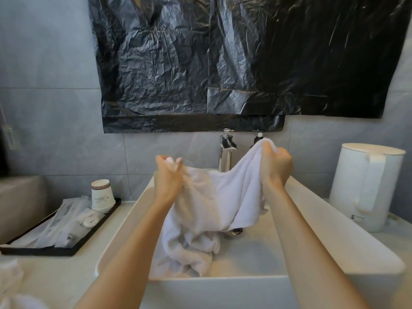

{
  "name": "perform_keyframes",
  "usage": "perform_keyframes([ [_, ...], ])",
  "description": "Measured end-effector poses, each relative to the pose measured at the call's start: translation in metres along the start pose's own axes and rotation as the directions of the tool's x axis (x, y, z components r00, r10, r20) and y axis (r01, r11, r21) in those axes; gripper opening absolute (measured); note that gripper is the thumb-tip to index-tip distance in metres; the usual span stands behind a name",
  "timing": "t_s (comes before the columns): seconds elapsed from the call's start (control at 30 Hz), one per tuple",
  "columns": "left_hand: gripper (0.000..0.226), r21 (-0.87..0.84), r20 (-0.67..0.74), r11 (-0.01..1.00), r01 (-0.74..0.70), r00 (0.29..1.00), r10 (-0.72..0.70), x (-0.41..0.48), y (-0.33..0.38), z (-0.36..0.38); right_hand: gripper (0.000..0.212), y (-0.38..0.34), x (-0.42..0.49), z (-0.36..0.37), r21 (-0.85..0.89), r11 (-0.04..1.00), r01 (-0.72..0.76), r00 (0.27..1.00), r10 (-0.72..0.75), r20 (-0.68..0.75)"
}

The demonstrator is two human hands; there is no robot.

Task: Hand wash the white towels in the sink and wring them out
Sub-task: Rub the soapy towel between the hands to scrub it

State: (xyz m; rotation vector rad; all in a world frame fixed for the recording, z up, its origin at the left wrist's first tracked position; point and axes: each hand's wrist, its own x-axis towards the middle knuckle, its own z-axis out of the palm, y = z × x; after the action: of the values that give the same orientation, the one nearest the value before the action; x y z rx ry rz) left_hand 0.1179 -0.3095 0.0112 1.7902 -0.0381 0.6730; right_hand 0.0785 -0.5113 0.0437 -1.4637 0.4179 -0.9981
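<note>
Head view looks down on a white rectangular sink [334, 230] set on a pale counter [84, 259], with both bare forearms reaching in from the near edge. A white towel [223, 197] is held up over the basin, stretched between the two hands. The left hand [168, 175] has its fingers curled round a bunched corner of the cloth on the left side; a bit of white fabric shows between thumb and fingers. The right hand [275, 166] is held a little higher, on the right, with its fingers closed round the opposite corner, and a tuft of towel sticks out above the fist. Between the hands the cloth sags in a curve, and its lower part hangs down into the basin, lying in folds on the near left of the sink floor. Part of the drain [235, 231] peeks out just below the towel's hanging edge.

A chrome faucet [226, 152] stands at the far rim, and a pump dispenser [258, 136] is beside it, partly hidden by the raised towel. To the right of the sink sits a white kettle [365, 186]. To the left, a dark tray [33, 252] holds stacked paper cups [102, 195] and wrapped toiletries [66, 226]. More white cloth [11, 277] lies at the near left corner of the counter. A crumpled black plastic sheet [245, 59] covers the far wall above the faucet.
</note>
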Motion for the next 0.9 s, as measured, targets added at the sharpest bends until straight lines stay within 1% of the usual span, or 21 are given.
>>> perform_keyframes([
  [0.03,0.022,-0.027,-0.007,0.999,0.042,0.999,-0.043,0.001,0.002,-0.001,0.02,0.002,0.002,0.0,-0.044,0.997,-0.059,0.995,0.063,0.084],
  [0.07,0.024,0.063,0.025,0.997,0.039,0.999,-0.041,0.0,0.001,-0.002,0.018,0.004,0.002,0.0,-0.123,0.989,-0.086,0.98,0.106,0.171],
  [0.1,0.027,0.275,0.089,0.961,-0.009,0.996,-0.016,-0.004,0.0,-0.003,0.016,0.008,0.001,0.003,-0.193,0.976,-0.099,0.959,0.145,0.243],
  [0.13,0.028,0.494,0.148,0.867,-0.066,0.989,-0.009,-0.01,-0.002,-0.003,0.016,0.01,-0.001,0.005,-0.237,0.965,-0.115,0.933,0.187,0.306],
  [0.17,0.031,0.653,0.191,0.744,-0.145,0.981,0.023,-0.014,-0.005,-0.004,0.017,0.01,-0.004,0.008,-0.236,0.96,-0.149,0.899,0.231,0.372],
  [0.2,0.034,0.72,0.207,0.671,-0.175,0.978,0.033,-0.018,-0.006,-0.007,0.02,0.009,-0.008,0.009,-0.216,0.956,-0.197,0.849,0.276,0.45],
  [0.23,0.037,0.749,0.218,0.637,-0.181,0.976,0.021,-0.016,-0.007,-0.009,0.026,0.008,-0.011,0.01,-0.186,0.951,-0.247,0.8,0.308,0.515],
  [0.27,0.04,0.738,0.22,0.655,-0.161,0.975,-0.007,-0.014,-0.008,-0.011,0.037,0.006,-0.014,0.011,-0.16,0.948,-0.275,0.771,0.317,0.553],
  [0.3,0.042,0.696,0.254,0.698,-0.17,0.967,-0.017,-0.008,-0.01,-0.011,0.045,0.007,-0.015,0.012,-0.134,0.948,-0.288,0.764,0.312,0.564],
  [0.33,0.041,0.602,0.306,0.777,-0.183,0.952,-0.013,-0.003,-0.013,-0.007,0.047,0.007,-0.015,0.015,-0.106,0.962,-0.253,0.79,0.269,0.551],
  [0.37,0.041,0.503,0.34,0.841,-0.198,0.94,0.018,0.0,-0.012,-0.003,0.042,0.007,-0.018,0.018,-0.074,0.98,-0.184,0.824,0.195,0.531],
  [0.4,0.043,0.393,0.333,0.905,-0.166,0.943,0.029,-0.001,-0.01,0.002,0.04,0.005,-0.025,0.021,-0.05,0.994,-0.098,0.85,0.11,0.515],
  [0.43,0.046,0.289,0.314,0.949,-0.123,0.949,0.027,-0.006,-0.005,0.007,0.044,0.004,-0.033,0.024,-0.035,0.999,-0.012,0.861,0.029,0.508],
  [0.5,0.053,0.093,0.284,0.995,-0.019,0.959,-0.008,-0.012,0.001,0.017,0.047,0.005,-0.055,0.033,-0.027,0.991,0.129,0.84,-0.095,0.534],
  [0.57,0.056,-0.068,0.274,0.995,0.079,0.96,-0.057,-0.017,0.004,0.021,0.04,0.009,-0.081,0.042,-0.028,0.982,0.189,0.821,-0.142,0.552],
  [0.6,0.054,-0.133,0.267,0.987,0.091,0.962,-0.053,-0.019,0.004,0.021,0.038,0.011,-0.09,0.045,-0.027,0.981,0.194,0.826,-0.148,0.544],
  [0.63,0.049,-0.166,0.254,0.984,0.066,0.967,-0.023,-0.02,0.004,0.022,0.038,0.013,-0.094,0.048,-0.022,0.981,0.192,0.838,-0.152,0.524],
  [0.7,0.039,-0.123,0.239,0.992,-0.026,0.969,0.055,-0.025,0.004,0.024,0.037,0.015,-0.09,0.053,-0.027,0.984,0.174,0.871,-0.141,0.471],
  [0.8,0.038,-0.085,0.27,0.989,-0.124,0.952,0.142,-0.035,0.009,0.03,0.036,0.015,-0.071,0.056,-0.026,0.994,0.109,0.924,-0.091,0.373],
  [0.87,0.037,-0.077,0.268,0.982,-0.172,0.945,0.187,-0.037,0.014,0.03,0.035,0.018,-0.072,0.055,-0.031,0.988,0.154,0.931,-0.135,0.34],
  [0.9,0.036,-0.052,0.251,0.98,-0.194,0.947,0.201,-0.034,0.014,0.029,0.036,0.02,-0.078,0.054,-0.018,0.979,0.202,0.918,-0.183,0.353],
])
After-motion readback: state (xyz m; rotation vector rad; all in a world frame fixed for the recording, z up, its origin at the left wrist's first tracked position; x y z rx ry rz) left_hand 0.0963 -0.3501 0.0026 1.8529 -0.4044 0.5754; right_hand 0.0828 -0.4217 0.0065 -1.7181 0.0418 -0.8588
